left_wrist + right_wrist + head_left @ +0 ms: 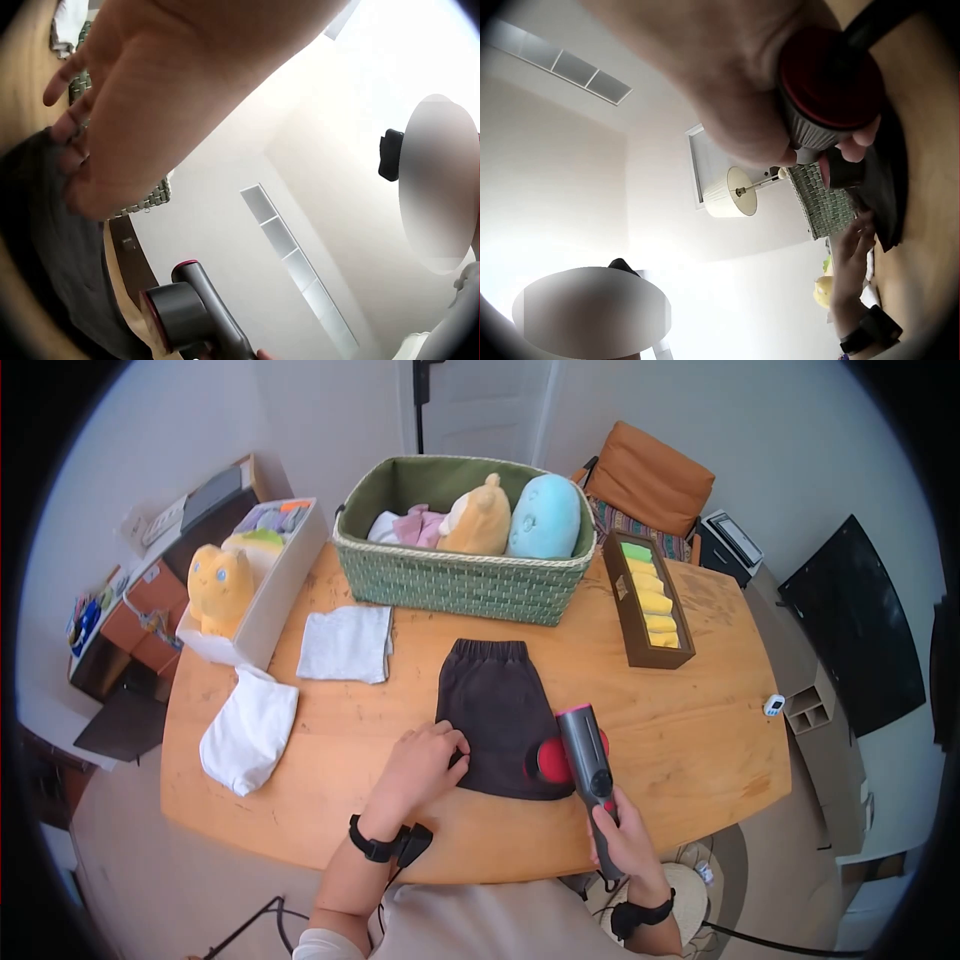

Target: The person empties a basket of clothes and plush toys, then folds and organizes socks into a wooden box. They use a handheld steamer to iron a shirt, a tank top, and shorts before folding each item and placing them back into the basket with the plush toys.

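A black garment [492, 705] with a gathered elastic waistband lies flat on the table, waistband away from me. My left hand [420, 760] is at its left edge, fingers curled and pinching the cloth; the left wrist view shows those fingers [71, 120] against the dark fabric. With my right hand [628, 835] I grip the handle of a grey-and-red handheld device [585, 755]. Its round head [176, 319] sits over the garment's lower right part, its face toward the cloth. The right wrist view shows the red end of the handle [832, 82] close up.
Behind the garment stands a green woven basket [455, 580] with plush toys. To the left are a white bin [285, 570], a folded grey cloth [345, 644] and a white cloth [250, 730]. A brown box [660, 657] of rolled yellow items and a small white gadget [773, 706] lie right.
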Motion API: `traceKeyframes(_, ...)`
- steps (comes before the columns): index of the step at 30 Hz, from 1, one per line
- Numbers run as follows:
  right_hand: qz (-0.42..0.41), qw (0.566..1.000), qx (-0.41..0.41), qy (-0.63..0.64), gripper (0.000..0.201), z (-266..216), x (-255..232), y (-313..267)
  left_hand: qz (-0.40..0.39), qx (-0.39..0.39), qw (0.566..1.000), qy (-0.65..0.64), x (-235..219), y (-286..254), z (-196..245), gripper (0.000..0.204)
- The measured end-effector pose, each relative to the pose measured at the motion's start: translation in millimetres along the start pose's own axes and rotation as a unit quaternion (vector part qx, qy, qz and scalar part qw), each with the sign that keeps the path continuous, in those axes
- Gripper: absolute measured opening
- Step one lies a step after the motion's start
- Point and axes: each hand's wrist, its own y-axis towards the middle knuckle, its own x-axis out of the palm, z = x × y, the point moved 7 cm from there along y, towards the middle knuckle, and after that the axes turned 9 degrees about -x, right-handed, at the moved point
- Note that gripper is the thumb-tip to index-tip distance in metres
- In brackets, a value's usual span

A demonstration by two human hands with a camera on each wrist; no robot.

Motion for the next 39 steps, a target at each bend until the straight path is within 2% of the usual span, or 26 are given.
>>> traceKeyframes(2,0.019,0.999,-0.044,-0.024,0.034,-11,7,12,-0.023,-0.02,0.999,-0.024,18,2,-6,0.014)
traceKeyframes(4,0.028,0.996,-0.066,-0.044,0.035,-20,17,24,0.053,-0.032,0.998,-0.027,18,5,-7,0.017)
traceKeyframes(8,0.036,0.991,-0.123,-0.045,0.038,-36,30,48,0.03,-0.079,0.995,-0.059,18,2,-18,0.022)
traceKeyframes(10,0.036,0.991,-0.115,-0.056,0.038,-42,39,56,0.003,-0.093,0.994,-0.051,18,2,-21,0.027)
traceKeyframes(13,0.038,0.991,-0.109,-0.071,0.039,-47,51,77,0.022,-0.075,0.995,-0.055,20,1,-22,0.029)
traceKeyframes(19,0.034,0.987,-0.074,-0.139,0.043,-3,67,132,-0.006,-0.068,0.995,-0.07,24,1,-26,0.028)
traceKeyframes(21,0.048,0.987,-0.072,-0.133,0.04,-7,71,137,-0.008,-0.068,0.995,-0.074,25,2,-29,0.028)
traceKeyframes(26,0.023,0.986,-0.092,-0.136,0.035,-29,83,147,-0.022,-0.066,0.995,-0.07,26,2,-29,0.027)
traceKeyframes(28,0.042,0.984,-0.137,-0.109,0.036,-38,88,151,-0.026,-0.067,0.995,-0.07,25,0,-28,0.027)
traceKeyframes(29,0.041,0.984,-0.138,-0.109,0.036,-42,91,156,-0.025,-0.067,0.995,-0.07,24,-1,-28,0.027)
traceKeyframes(31,0.028,0.977,-0.095,-0.191,0.038,-47,96,170,-0.025,-0.071,0.994,-0.073,25,-1,-28,0.027)
traceKeyframes(39,0.048,0.977,-0.104,-0.182,0.038,-45,97,203,-0.034,-0.072,0.995,-0.058,31,0,-29,0.027)
